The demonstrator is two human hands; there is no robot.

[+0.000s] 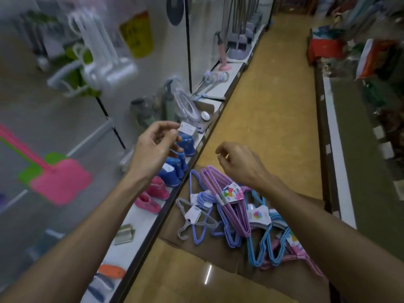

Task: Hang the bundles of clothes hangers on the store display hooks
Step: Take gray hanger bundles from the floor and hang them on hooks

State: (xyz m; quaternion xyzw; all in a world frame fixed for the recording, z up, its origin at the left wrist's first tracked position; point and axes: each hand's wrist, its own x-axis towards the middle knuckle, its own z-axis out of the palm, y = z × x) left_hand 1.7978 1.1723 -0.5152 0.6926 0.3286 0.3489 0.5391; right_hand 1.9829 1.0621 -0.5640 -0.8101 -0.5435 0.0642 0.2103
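Several bundles of clothes hangers lie on flattened cardboard on the floor: a purple bundle with a colourful label, a lilac-blue bundle, a grey bundle, light blue bundles and a pink one. My left hand hovers over the low shelf with fingers loosely curled, holding nothing. My right hand hangs above the purple bundle, fingers loosely curled, empty. The white display wall on the left is blurred; no bare hook shows clearly.
A low white shelf carries blue and pink small shoes. Pink and green swatters and white racks hang on the wall. The tan aisle floor runs ahead, with stocked shelves on the right.
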